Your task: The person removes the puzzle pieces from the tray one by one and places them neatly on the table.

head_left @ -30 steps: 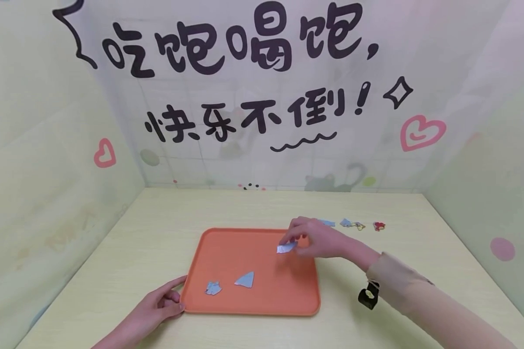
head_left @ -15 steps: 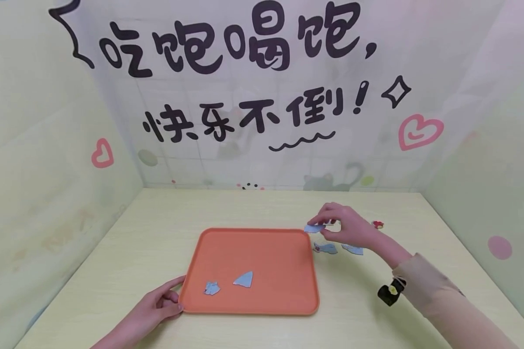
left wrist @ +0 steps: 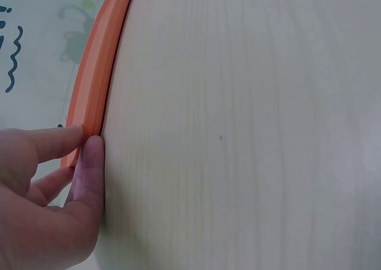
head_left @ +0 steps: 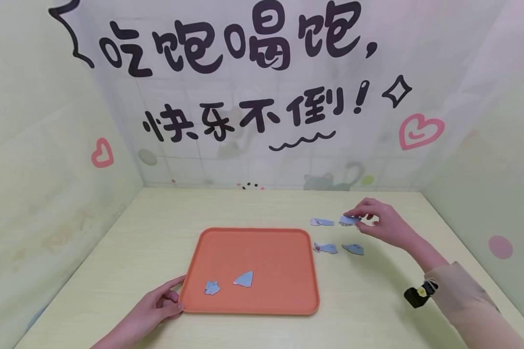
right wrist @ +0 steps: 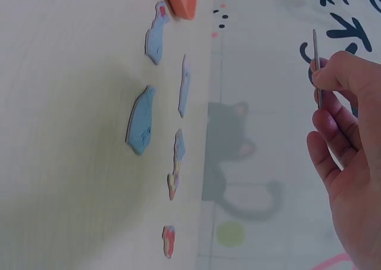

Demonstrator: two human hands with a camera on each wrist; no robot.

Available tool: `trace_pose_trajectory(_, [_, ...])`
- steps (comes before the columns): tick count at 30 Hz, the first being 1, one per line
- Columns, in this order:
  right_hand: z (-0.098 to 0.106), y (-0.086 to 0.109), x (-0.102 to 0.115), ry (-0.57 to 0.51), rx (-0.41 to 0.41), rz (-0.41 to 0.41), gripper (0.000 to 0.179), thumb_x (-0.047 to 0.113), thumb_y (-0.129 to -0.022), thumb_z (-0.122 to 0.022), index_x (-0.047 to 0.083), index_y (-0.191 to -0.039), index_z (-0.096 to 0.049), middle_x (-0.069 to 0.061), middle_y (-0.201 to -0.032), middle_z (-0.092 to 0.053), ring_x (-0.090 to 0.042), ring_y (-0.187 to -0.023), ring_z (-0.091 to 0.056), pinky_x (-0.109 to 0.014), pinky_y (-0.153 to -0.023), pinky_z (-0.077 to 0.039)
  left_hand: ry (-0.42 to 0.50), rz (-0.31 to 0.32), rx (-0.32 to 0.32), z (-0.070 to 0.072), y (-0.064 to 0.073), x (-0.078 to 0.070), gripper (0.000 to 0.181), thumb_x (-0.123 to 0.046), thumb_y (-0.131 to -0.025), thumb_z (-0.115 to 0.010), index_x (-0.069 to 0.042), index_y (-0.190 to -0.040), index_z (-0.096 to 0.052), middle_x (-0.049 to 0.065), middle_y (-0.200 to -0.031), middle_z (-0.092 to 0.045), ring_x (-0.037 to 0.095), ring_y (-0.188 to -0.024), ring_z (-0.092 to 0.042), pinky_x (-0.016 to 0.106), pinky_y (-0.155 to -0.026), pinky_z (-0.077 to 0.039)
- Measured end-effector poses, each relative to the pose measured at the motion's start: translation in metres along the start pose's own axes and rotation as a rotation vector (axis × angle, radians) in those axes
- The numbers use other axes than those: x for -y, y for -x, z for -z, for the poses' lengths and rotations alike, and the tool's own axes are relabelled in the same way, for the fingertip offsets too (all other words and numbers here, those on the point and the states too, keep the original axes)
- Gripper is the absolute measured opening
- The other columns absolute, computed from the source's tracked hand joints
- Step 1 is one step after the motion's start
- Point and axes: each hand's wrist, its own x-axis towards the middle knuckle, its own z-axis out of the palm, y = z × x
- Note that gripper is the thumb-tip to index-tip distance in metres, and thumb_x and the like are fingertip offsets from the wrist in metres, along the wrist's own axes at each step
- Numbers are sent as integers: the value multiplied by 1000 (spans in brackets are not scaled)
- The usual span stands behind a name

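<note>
My left hand (head_left: 158,303) holds the near left corner of an orange tray (head_left: 279,295), its fingers and thumb at the rim. Two light blue puzzle pieces lie in the tray: a jagged one (head_left: 211,288) and a triangular one (head_left: 244,279). Beyond the tray's right side, my right hand (head_left: 382,220) pinches a flat light blue puzzle piece (head_left: 348,220) between thumb and fingers. The right wrist view shows that piece edge-on, held up above the table. A blue-and-yellow piece (right wrist: 178,154) and a red piece (right wrist: 169,241) sit behind this hand, mostly hidden in the head view.
Right of the tray, three more blue pieces rest on the pale wooden table (head_left: 262,332): one at the back (head_left: 322,222), one by the rim (head_left: 325,248), another further right (head_left: 353,249). Printed cloth walls (head_left: 227,165) enclose the table's back and sides.
My right hand has carried its piece from over the tray rightward, past the tray's far right corner. Pieces it covered before now show. My left hand stays at the tray corner.
</note>
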Motion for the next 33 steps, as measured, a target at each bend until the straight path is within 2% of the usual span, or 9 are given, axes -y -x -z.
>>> trace_pose_trajectory(4, [6, 14, -14, 8, -23, -40, 32, -3, -82, -73, 15, -107, -76, 6, -94, -65, 1, -79, -53, -24, -68, -52, 0, -12, 12, 0, 0, 2, 73, -11, -94, -65, 3, -154, -26, 8, -104, -54, 7, -79, -53, 20, -70, -50])
trace_pose_trajectory(9, [7, 30, -34, 30, -54, -50, 32, -5, -82, -71, 14, -106, -76, 4, -91, -64, 2, -77, -52, -23, -69, -49, -1, -18, 21, 1, 0, 2, 73, -11, -94, -64, 4, -154, -25, 8, -105, -54, 6, -79, -52, 20, -70, -49])
trace_pose_trajectory(17, [4, 53, -52, 44, -47, -98, 28, -3, -82, -72, 12, -105, -76, 2, -92, -66, 2, -78, -53, -19, -68, -47, -19, 3, 10, 0, -2, 2, 73, -11, -94, -64, 4, -153, -26, 8, -105, -55, 9, -81, -52, 20, -70, -49])
trace_pose_trajectory(20, [1, 61, -59, 38, -16, -145, 28, -3, -82, -72, 11, -106, -76, 0, -94, -67, 2, -78, -53, -20, -67, -48, -19, 5, 13, 0, -2, 1, 73, -11, -94, -64, 5, -153, -26, 8, -104, -55, 10, -82, -52, 20, -72, -51])
trace_pose_trajectory(27, [-2, 75, -72, 13, 126, -331, 27, 1, -85, -71, 12, -109, -75, -2, -97, -64, 0, -74, -50, -20, -64, -46, 27, -24, 44, 2, -1, 3, 74, -9, -94, -64, 7, -153, -22, 9, -105, -54, 7, -83, -54, 20, -75, -54])
trace_pose_trajectory(33, [-6, 84, -78, 30, 153, -370, 26, 1, -85, -71, 13, -108, -76, -1, -96, -64, 0, -75, -49, -19, -65, -46, 24, -27, 48, 3, -1, 3, 74, -9, -94, -63, 7, -153, -22, 9, -105, -54, 8, -83, -54, 20, -75, -54])
